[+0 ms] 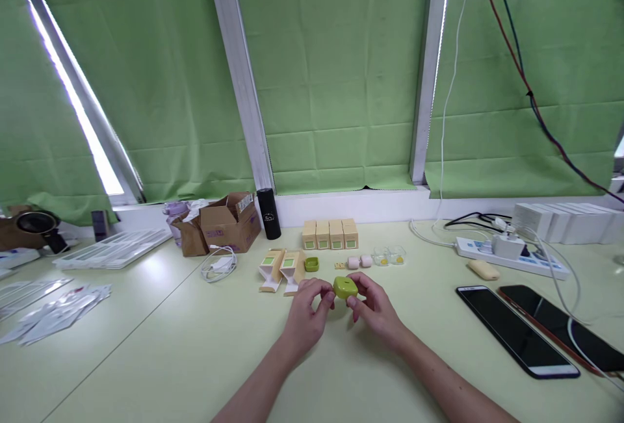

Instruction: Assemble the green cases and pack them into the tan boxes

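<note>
While left hand [307,312] is pinching glossy, rounded green case [345,287] at its left edge, right hand [379,309] is gripping its right side.

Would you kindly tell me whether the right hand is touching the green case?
Touching: the head view shows the right hand with its fingers against the green case at its right side.

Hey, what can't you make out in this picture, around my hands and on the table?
All in the head view:
- Underside of the green case: hidden by its top and the right hand.
- Left hand: whether its fingertips grip the case is too small to tell.
- Cardboard box: walls and flaps hide its inside.
- Small boxes: label print too small.
</note>
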`<state>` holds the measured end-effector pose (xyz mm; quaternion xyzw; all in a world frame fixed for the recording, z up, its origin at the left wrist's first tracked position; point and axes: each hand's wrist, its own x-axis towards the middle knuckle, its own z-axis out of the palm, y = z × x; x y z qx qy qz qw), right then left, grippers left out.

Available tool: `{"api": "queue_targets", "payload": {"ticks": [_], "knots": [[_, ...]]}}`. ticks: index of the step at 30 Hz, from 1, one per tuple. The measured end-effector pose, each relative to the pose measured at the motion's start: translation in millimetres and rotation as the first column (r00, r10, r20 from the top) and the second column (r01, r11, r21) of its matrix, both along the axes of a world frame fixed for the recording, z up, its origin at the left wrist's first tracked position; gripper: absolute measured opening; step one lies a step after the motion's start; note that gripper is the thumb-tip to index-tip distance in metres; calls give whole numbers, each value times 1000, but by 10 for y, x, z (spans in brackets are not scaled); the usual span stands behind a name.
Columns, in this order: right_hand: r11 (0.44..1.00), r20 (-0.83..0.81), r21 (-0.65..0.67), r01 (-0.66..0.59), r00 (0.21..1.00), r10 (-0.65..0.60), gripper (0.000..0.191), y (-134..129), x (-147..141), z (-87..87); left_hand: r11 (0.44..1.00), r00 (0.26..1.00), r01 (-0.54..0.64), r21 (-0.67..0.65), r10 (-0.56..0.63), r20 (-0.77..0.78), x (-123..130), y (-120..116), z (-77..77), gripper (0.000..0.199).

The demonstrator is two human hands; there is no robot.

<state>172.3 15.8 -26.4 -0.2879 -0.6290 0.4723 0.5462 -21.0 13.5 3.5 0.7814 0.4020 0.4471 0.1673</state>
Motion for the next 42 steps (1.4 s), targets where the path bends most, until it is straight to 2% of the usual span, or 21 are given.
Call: {"api": "queue_targets", "payload": {"ticks": [4, 10, 14, 19, 24, 27, 29, 32, 34, 36, 39, 42], "knots": [[1000, -48, -14, -28, 998, 27, 42, 9, 9, 2, 998, 999, 1, -65, 1, 32, 8, 6, -9, 25], [991, -80, -59, -119, 990, 114, 44, -17, 32, 78, 991, 994, -17, -134, 31, 105, 19, -8, -20, 6], [982, -96, -105, -159, 984, 149, 48, -32, 36, 102, 997, 995, -6, -81, 14, 99, 21, -23, -13, 20], [971, -101, -125, -205, 976, 193, 47, -46, 11, 105, 998, 998, 58, 17, -58, -6, 21, -35, -36, 46], [976, -38, -153, -153, 988, 149, 53, -44, -4, 95, 993, 992, 96, 72, -90, -90, 20, -56, -55, 46], [979, -19, -159, -125, 992, 123, 55, -33, -7, 69, 992, 993, 111, 59, -107, -57, 25, -53, -54, 45], [984, -23, -156, -91, 996, 88, 54, -15, -5, 50, 995, 995, 94, 13, -94, 27, 29, -32, -54, 43], [987, -8, -163, -11, 1000, 10, 54, 34, 9, 19, 987, 980, 58, -147, -28, 197, 27, 35, -59, 43], [984, 47, -165, 71, 997, -64, 51, 76, 27, -13, 958, 943, 121, -261, -29, 330, 18, 94, -68, 43], [974, 144, -116, 197, 973, -179, 43, 110, 49, -54, 918, 874, 247, -311, -72, 480, 6, 152, -83, 48], [916, 374, 87, 391, 840, -394, 23, 118, 77, -104, 878, 776, 349, -329, -73, 627, -14, 219, -113, 59], [859, 542, 327, 393, 666, -512, 16, 86, 77, -108, 866, 740, 364, -344, -44, 672, -40, 250, -130, 64]]}}
